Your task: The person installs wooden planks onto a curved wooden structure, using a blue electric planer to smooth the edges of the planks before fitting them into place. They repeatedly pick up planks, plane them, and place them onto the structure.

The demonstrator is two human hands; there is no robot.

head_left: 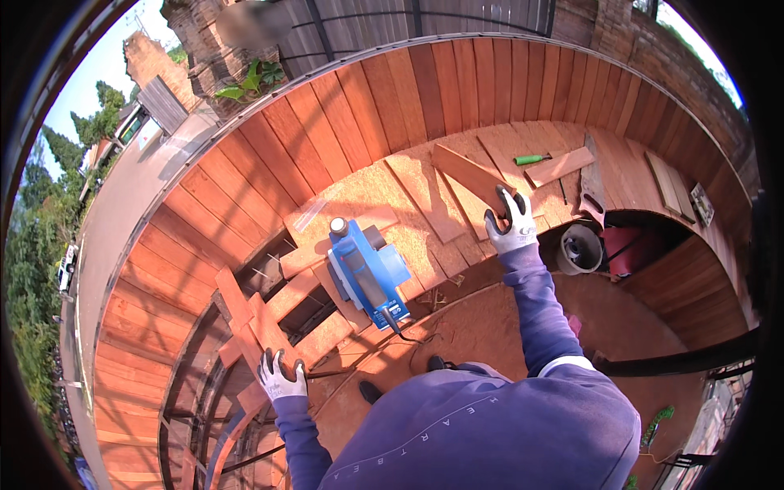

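My left hand (282, 374), in a white glove with dark fingertips, rests at the end of a short reddish plank (268, 325) at lower left, fingers spread and slightly curled. My gloved right hand (510, 219) grips the near end of another plank (464, 170) on the curved plywood bench. Between my hands, a blue electric planer (369, 269) sits on boards, its cord trailing down. Right of my right hand lie a green-handled tool (529, 159), a small wooden board (555, 170) and a handsaw (591, 200).
A curved slatted wooden backrest (351, 118) surrounds the bench. Under the bench's right side are a bucket (578, 249) and a red object (621, 249). The left section shows open gaps over a dark metal frame (184, 408). A dark curved bar (670, 351) crosses at right.
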